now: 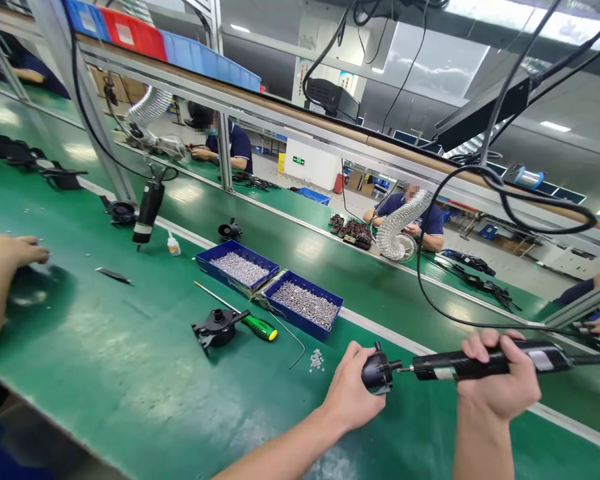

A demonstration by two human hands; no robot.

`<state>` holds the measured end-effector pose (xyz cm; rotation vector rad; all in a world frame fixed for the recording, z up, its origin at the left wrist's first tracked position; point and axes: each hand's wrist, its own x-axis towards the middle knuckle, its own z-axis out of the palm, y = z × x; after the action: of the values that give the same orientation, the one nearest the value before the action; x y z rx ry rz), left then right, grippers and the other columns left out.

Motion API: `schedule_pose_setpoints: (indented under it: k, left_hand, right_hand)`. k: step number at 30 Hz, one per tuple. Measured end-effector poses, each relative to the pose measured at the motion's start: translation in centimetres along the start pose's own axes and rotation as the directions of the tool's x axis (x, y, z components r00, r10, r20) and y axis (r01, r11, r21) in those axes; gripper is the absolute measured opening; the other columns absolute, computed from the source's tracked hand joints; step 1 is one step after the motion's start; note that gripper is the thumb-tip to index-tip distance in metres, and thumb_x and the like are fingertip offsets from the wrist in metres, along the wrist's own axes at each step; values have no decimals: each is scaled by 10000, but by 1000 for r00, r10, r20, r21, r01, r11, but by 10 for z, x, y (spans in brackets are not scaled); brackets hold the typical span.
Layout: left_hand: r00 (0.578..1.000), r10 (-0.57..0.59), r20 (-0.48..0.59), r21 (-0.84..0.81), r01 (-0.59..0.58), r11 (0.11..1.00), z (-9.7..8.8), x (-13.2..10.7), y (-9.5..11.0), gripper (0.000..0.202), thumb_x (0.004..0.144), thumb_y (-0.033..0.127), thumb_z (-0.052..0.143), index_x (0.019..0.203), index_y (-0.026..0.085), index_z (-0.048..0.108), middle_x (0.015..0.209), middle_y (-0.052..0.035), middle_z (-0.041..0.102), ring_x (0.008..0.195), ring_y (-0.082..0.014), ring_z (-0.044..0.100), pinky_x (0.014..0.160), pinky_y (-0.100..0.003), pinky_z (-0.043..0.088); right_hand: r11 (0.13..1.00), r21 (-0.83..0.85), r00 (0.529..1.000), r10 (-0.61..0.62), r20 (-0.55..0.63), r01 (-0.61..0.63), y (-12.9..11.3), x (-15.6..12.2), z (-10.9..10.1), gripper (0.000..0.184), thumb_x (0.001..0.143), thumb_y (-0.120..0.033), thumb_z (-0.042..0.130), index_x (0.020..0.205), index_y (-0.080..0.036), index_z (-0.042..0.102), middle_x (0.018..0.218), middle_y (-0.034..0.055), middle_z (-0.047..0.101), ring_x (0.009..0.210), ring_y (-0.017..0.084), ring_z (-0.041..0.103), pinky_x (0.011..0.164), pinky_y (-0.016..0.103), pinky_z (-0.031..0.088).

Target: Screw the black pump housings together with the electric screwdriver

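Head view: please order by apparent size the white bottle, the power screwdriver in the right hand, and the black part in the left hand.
1. Power screwdriver
2. Black part
3. White bottle

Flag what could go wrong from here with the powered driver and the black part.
1. The left hand alone seems to steady the black plastic housing; if the bit of the electric screwdriver in the right hand slips, it could strike the left fingers.
2. Small loose metal pieces lie near the left hand on the green work surface; a stray bump might scatter them.
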<state>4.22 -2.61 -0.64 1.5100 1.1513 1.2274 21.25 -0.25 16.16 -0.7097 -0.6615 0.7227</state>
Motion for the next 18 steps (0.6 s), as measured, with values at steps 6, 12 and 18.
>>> schedule_pose_setpoints:
  k: [6, 12, 18]
  left_hand:
    - [994, 52, -94, 187, -34, 982, -14, -4, 19, 497, 645, 140, 732, 1124, 214, 627, 1068, -62, 497, 962, -260, 558, 804, -409, 521]
    - [989, 103, -102, 282, -71, 957, -11, -5, 15, 490, 664, 121, 711, 1141, 186, 621, 1067, -76, 505, 946, -264, 548, 806, -433, 532]
    - [989, 116, -89, 321, -82, 944, -11, -8, 17, 558, 670, 124, 708, 1222, 165, 634, 1099, -107, 540, 974, -291, 554, 836, -470, 528]
  right_hand:
    - [1000, -23, 1000, -17, 4, 17, -6, 2, -1, 258, 653, -181, 653, 856, -244, 507, 656, -60, 520, 444, 84, 368, 417, 181, 399]
    - [999, -44, 1000, 0, 25, 1, 1, -2, 5, 265, 646, -186, 673, 865, -237, 532, 653, -56, 534, 441, 82, 385, 419, 184, 405]
    - [999, -45, 1000, 1, 29, 1, 2, 0, 2, 239, 670, -190, 662, 867, -241, 538, 661, -54, 531, 447, 87, 377, 421, 187, 404]
